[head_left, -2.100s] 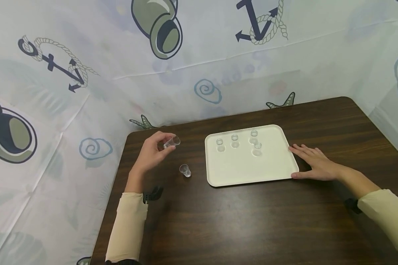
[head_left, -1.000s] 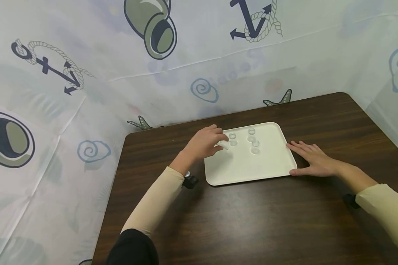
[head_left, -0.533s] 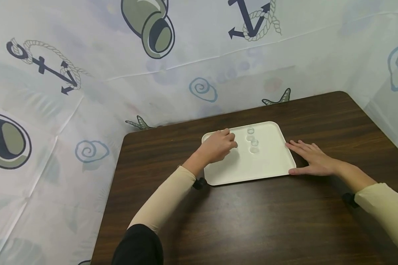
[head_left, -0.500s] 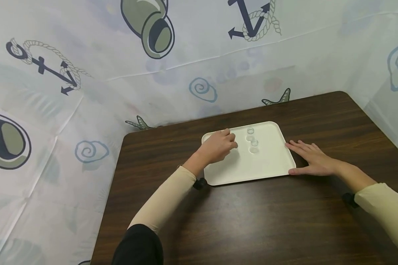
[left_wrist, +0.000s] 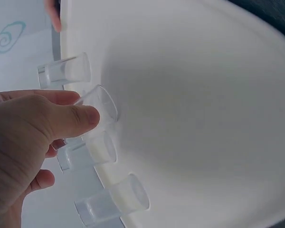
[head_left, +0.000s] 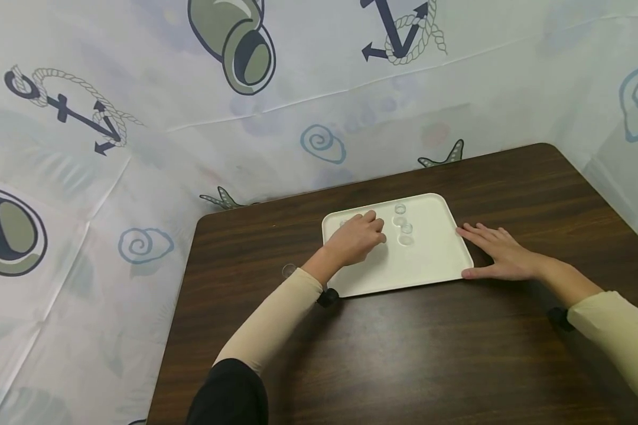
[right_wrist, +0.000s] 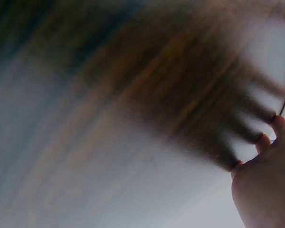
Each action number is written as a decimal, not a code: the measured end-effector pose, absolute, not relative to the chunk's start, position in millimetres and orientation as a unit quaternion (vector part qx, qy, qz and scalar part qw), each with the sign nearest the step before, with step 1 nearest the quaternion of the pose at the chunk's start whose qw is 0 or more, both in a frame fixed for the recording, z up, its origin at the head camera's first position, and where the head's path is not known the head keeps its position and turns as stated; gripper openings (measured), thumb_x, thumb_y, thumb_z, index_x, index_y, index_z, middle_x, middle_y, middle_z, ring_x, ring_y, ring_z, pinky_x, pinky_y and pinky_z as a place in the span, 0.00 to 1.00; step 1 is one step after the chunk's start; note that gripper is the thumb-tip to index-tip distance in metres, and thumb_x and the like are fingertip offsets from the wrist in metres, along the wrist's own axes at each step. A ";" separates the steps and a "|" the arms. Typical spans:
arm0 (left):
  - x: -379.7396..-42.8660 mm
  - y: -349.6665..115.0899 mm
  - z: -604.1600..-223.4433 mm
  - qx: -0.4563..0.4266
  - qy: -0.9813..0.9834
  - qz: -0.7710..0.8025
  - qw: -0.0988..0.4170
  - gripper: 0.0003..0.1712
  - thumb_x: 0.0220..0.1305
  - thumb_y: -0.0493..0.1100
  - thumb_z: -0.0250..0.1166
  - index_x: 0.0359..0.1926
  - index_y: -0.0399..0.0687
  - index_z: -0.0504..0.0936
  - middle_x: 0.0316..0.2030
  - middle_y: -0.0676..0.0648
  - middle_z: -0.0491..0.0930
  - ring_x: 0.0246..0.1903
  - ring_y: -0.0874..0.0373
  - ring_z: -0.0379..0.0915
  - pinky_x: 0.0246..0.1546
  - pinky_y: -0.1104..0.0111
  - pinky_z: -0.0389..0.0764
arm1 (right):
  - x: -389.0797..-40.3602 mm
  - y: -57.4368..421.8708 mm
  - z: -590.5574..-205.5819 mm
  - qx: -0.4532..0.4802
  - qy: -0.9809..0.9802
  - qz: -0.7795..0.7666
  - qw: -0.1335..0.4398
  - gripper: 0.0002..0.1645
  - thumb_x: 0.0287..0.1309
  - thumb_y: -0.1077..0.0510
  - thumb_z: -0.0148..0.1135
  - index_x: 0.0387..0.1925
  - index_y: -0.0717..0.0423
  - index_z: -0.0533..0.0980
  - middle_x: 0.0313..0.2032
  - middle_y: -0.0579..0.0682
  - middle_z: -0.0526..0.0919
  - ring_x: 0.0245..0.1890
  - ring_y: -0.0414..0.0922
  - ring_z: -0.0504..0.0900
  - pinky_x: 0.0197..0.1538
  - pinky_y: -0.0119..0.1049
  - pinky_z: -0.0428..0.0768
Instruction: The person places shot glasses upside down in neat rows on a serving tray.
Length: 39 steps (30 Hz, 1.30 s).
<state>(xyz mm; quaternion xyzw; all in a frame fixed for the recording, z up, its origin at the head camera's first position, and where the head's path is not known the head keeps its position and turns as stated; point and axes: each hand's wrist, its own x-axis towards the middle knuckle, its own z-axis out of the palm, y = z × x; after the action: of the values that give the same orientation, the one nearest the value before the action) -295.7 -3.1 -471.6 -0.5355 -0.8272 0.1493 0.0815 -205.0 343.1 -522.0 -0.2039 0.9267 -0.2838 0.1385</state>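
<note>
In the head view my left hand point(head_left: 355, 239) is over the left part of the cream tray point(head_left: 430, 260). It pinches a small clear cup point(left_wrist: 104, 102) between thumb and fingers, wide mouth toward the tray; whether the rim touches, I cannot tell. Around it, in the left wrist view, stand a cup point(left_wrist: 69, 71), another cup point(left_wrist: 97, 149) and a further cup point(left_wrist: 116, 202), all mouth down on the tray. My right hand point(head_left: 502, 258) lies with fingers spread, fingertips and thumb at the tray's right edge. Its palm hides part of the right wrist view.
One more clear cup point(head_left: 289, 270) is on the brown table point(head_left: 430, 354), left of the tray, partly behind my left sleeve point(head_left: 273, 319). A patterned cloth point(head_left: 276, 153) hangs behind and beside the table.
My left hand has carried its cup rightward from the table's left side to over the tray, then shifted slightly further right. The right hand keeps its place at the tray edge.
</note>
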 end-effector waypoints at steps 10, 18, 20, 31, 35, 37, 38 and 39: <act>-296.8 1.8 -477.9 -0.536 -0.829 0.140 0.070 0.13 0.64 0.37 0.60 0.41 0.60 0.85 0.35 0.52 0.73 0.35 0.56 0.61 0.33 0.68 0.67 | -204.0 343.6 -525.2 -0.203 0.928 -0.282 0.138 0.60 0.52 0.36 0.65 0.75 0.48 0.44 0.74 0.61 0.44 0.73 0.62 0.38 0.66 0.65 0.33; -296.4 -2.9 -478.6 -0.541 -0.832 0.097 0.070 0.17 0.60 0.37 0.64 0.49 0.59 0.82 0.39 0.52 0.74 0.39 0.55 0.65 0.38 0.68 0.71 | -202.9 343.8 -527.0 -0.200 0.928 -0.282 0.137 0.60 0.52 0.36 0.65 0.75 0.48 0.44 0.74 0.61 0.44 0.73 0.62 0.39 0.66 0.65 0.34; -296.9 -4.9 -476.2 -0.540 -0.834 0.086 0.077 0.20 0.58 0.38 0.66 0.52 0.59 0.80 0.42 0.52 0.75 0.42 0.54 0.67 0.41 0.67 0.73 | -203.0 343.9 -526.4 -0.199 0.928 -0.283 0.138 0.60 0.52 0.36 0.66 0.75 0.48 0.44 0.74 0.61 0.44 0.73 0.62 0.39 0.66 0.65 0.34; -302.7 -31.0 -457.1 -0.498 -0.864 0.021 0.068 0.38 0.56 0.43 0.69 0.67 0.63 0.66 0.53 0.53 0.70 0.47 0.57 0.66 0.43 0.70 0.72 | -203.8 341.8 -522.4 -0.194 0.929 -0.284 0.141 0.60 0.51 0.36 0.66 0.75 0.49 0.44 0.74 0.61 0.44 0.73 0.62 0.38 0.66 0.66 0.33; -303.9 -53.4 -447.1 -0.469 -0.880 -0.045 0.066 0.41 0.56 0.42 0.69 0.70 0.62 0.62 0.54 0.54 0.70 0.48 0.58 0.64 0.46 0.68 0.70 | -204.9 341.6 -521.1 -0.194 0.929 -0.282 0.144 0.60 0.52 0.35 0.65 0.75 0.48 0.44 0.74 0.60 0.43 0.73 0.62 0.38 0.66 0.65 0.32; -304.3 -66.6 -443.1 -0.452 -0.886 -0.080 0.066 0.42 0.56 0.42 0.69 0.70 0.62 0.62 0.54 0.55 0.70 0.50 0.58 0.65 0.49 0.66 0.71 | -205.0 341.8 -520.8 -0.195 0.929 -0.282 0.142 0.60 0.52 0.36 0.65 0.75 0.48 0.44 0.74 0.61 0.43 0.73 0.62 0.38 0.66 0.65 0.32; -304.2 -73.4 -441.7 -0.442 -0.889 -0.094 0.066 0.42 0.56 0.42 0.69 0.70 0.63 0.62 0.54 0.55 0.70 0.51 0.58 0.65 0.50 0.65 0.71 | -204.9 342.1 -520.7 -0.195 0.928 -0.282 0.142 0.60 0.52 0.36 0.65 0.75 0.49 0.44 0.74 0.61 0.43 0.73 0.62 0.38 0.66 0.65 0.32; -303.9 -80.3 -440.8 -0.433 -0.893 -0.106 0.066 0.42 0.56 0.42 0.69 0.70 0.63 0.62 0.54 0.56 0.70 0.52 0.59 0.65 0.51 0.65 0.71 | -204.9 342.4 -520.8 -0.196 0.929 -0.281 0.141 0.60 0.52 0.36 0.65 0.75 0.49 0.44 0.74 0.61 0.43 0.73 0.62 0.38 0.66 0.65 0.32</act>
<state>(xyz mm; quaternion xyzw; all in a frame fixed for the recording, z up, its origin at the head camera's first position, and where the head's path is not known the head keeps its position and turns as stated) -303.9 -80.3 -440.8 -0.4331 -0.8926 -0.1064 0.0658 -204.9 342.4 -520.8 -0.1965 0.9286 -0.2811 0.1414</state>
